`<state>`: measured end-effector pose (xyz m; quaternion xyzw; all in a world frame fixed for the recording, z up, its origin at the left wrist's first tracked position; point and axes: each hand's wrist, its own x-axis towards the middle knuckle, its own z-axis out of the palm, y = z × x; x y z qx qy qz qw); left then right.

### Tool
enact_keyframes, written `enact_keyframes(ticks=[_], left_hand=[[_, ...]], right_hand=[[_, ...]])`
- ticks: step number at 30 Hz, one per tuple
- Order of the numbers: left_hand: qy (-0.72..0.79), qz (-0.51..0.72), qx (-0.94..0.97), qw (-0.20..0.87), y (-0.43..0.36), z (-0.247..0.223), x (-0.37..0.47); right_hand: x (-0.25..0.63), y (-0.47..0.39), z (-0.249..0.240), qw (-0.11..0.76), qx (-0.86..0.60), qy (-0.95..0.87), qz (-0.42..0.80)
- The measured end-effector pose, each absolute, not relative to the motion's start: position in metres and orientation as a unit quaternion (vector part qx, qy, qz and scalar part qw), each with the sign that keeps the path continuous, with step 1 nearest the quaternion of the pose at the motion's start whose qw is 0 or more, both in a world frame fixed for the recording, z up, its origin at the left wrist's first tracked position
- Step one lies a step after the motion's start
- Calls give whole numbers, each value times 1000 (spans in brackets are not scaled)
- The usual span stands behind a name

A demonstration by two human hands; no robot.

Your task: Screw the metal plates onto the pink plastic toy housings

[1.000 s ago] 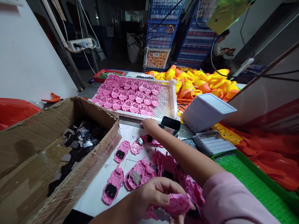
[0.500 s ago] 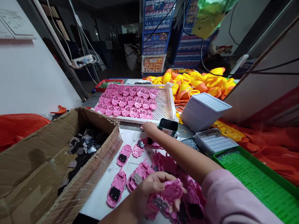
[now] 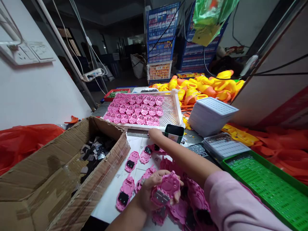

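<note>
My left hand point(image 3: 154, 187) is closed round a pink plastic part point(image 3: 168, 186) with a grey metallic plate on its lower end. My right hand point(image 3: 155, 134) reaches forward to the front edge of the white tray point(image 3: 137, 126), beside a dark square container point(image 3: 174, 130); its fingers are hidden. Under and beside my left hand lie several more pink parts, some with black pieces, such as one at the lower left point(image 3: 125, 193). Rows of pink parts point(image 3: 137, 109) fill most of the white tray.
An open cardboard box point(image 3: 108, 179) with small dark pieces stands at the left. On the right are a green tray point(image 3: 262, 183) and stacked white trays point(image 3: 209, 117). Yellow and orange parts point(image 3: 204, 86) are heaped behind.
The part in my left hand has been raised slightly and tilted toward the camera. My right hand stays near the tray's front edge. The view has shifted a little to the left.
</note>
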<state>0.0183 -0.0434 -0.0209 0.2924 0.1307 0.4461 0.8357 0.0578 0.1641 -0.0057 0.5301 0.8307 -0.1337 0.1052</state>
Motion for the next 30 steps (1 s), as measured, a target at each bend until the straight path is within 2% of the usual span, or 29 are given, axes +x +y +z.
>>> enact_keyframes(ticks=[6, 10, 16, 18, 20, 22, 25, 27, 30], left_hand=[[130, 453, 292, 832, -42, -22, 14], [119, 472, 285, 826, -41, -25, 11], [116, 512, 248, 814, -44, -27, 5], [131, 522, 227, 812, -46, -24, 4], [152, 530, 210, 807, -46, -22, 3], [172, 521, 198, 812, -45, -20, 3], [206, 490, 185, 826, -44, -18, 6], [233, 482, 184, 824, -44, -17, 10], [279, 501, 191, 797, -44, -16, 17]], right_hand=[[68, 153, 5, 74, 530, 830, -157], [73, 136, 38, -5, 500, 842, -200], [116, 81, 87, -188, 417, 821, -342], [138, 56, 85, -325, 355, 701, -526], [157, 33, 74, -414, 306, 601, -611], [170, 12, 57, -481, 305, 580, -583], [180, -9, 32, -541, 354, 643, -412], [183, -16, 20, -536, 370, 693, -308], [185, -22, 9, -506, 353, 756, -220]])
